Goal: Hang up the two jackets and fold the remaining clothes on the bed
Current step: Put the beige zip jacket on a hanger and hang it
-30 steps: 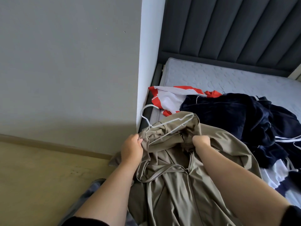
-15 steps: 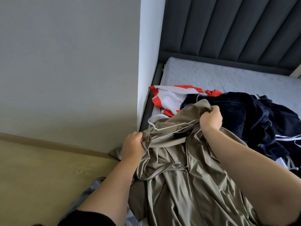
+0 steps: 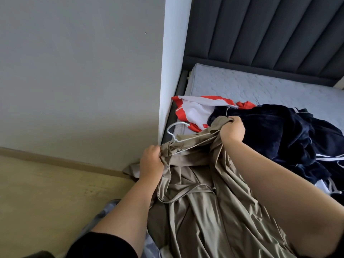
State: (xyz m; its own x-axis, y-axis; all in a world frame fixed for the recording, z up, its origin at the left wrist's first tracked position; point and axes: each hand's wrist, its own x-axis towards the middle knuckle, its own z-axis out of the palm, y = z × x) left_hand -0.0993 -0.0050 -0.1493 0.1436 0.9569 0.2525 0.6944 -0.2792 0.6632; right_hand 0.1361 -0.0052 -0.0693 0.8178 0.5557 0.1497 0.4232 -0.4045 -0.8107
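The left hand (image 3: pixel 151 161) is clenched on one shoulder of the tan jacket (image 3: pixel 204 211), and the right hand (image 3: pixel 232 130) is clenched on the other — the collar is stretched between them over a white hanger (image 3: pixel 178 135), whose hook pokes out above the cloth. The jacket is spread at the near edge of the bed (image 3: pixel 260 84), its lower part draped toward the camera. The first jacket is judged only partly fitted to its hanger and not yet hung. A dark navy pile (image 3: pixel 279 138) and a red-and-white garment (image 3: pixel 195 112) are left unfolded behind it — most of the task remains.
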